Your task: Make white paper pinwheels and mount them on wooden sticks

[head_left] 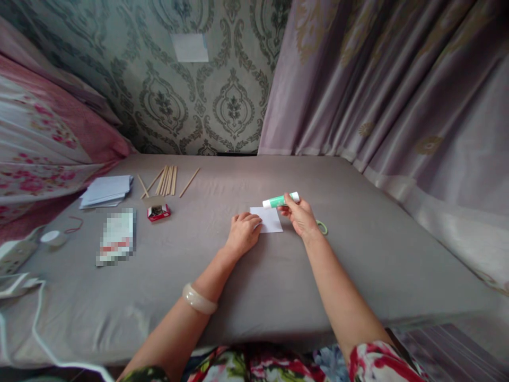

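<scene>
A small white sheet of paper [271, 220] lies on the cloth-covered table in front of me. My left hand [244, 233] rests palm down over its left edge, fingers bent slightly and laid on the sheet. Above the paper's upper right corner, my right hand [300, 215] grips a green and white glue stick [275, 201] between thumb and fingers. The stick is held nearly level, one white end pointing left over the paper. Partly behind my right wrist is a light green ring-shaped thing [322, 227], its remainder hidden.
Several wooden sticks [170, 180] lie at the back left, near a paper stack [106, 190]. A small red box [158, 212] and a blurred packet [117, 236] are closer. A white round object [53, 238], power strip [16, 257] and white cable [37, 318] occupy the left edge.
</scene>
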Demonstrator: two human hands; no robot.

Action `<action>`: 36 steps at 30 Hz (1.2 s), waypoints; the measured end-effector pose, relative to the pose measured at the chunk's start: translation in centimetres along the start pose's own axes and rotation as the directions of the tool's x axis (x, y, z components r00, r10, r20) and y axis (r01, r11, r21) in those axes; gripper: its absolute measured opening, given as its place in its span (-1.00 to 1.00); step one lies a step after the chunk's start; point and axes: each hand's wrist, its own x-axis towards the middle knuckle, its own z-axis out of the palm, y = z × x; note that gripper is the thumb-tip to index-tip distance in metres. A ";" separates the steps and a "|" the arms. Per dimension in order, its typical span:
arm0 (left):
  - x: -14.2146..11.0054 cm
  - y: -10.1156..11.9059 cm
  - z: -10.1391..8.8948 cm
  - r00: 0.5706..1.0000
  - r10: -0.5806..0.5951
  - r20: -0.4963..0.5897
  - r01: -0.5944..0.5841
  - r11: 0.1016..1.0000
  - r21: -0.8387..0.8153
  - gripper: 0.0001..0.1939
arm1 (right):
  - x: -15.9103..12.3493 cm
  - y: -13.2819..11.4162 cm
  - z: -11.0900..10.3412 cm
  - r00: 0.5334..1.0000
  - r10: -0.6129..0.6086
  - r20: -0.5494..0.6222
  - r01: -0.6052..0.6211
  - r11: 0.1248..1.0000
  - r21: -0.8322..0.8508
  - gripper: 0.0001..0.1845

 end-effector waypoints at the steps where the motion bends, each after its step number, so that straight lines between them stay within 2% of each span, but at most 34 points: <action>1: -0.2 0.0 0.0 0.999 0.033 0.010 -0.033 0.999 0.037 -0.76 | 0.1 0.0 0.1 0.999 -0.036 0.002 0.036 0.997 -0.073 -0.62; 5: -0.8 -0.1 0.0 0.993 0.110 0.053 -0.116 0.983 0.141 -0.75 | 0.7 0.3 0.3 0.979 -0.182 0.087 0.202 0.903 -0.378 -0.67; 9: -1.1 -0.2 0.2 0.991 0.131 0.040 -0.136 0.972 0.191 -0.75 | 0.4 0.3 0.7 0.931 -0.266 0.250 0.365 0.684 -0.631 -0.74; 13: -1.0 0.0 0.1 0.991 0.121 0.049 -0.129 0.969 0.209 -0.74 | -0.6 -0.5 1.5 0.894 -0.264 0.362 0.447 0.470 -0.761 -0.80; 17: -1.0 0.1 -0.1 0.991 0.122 0.054 -0.131 0.971 0.202 -0.73 | -0.9 -1.0 2.0 0.862 -0.253 0.439 0.503 0.339 -0.795 -0.80; 26: -1.0 0.1 0.0 0.993 0.106 0.061 -0.116 0.972 0.205 -0.74 | -0.8 -0.6 2.2 0.826 -0.213 0.521 0.562 0.259 -0.785 -0.78; 36: -1.0 0.1 0.4 0.993 0.095 0.063 -0.107 0.970 0.216 -0.67 | -0.8 -0.2 1.7 0.820 -0.212 0.532 0.572 0.298 -0.764 -0.76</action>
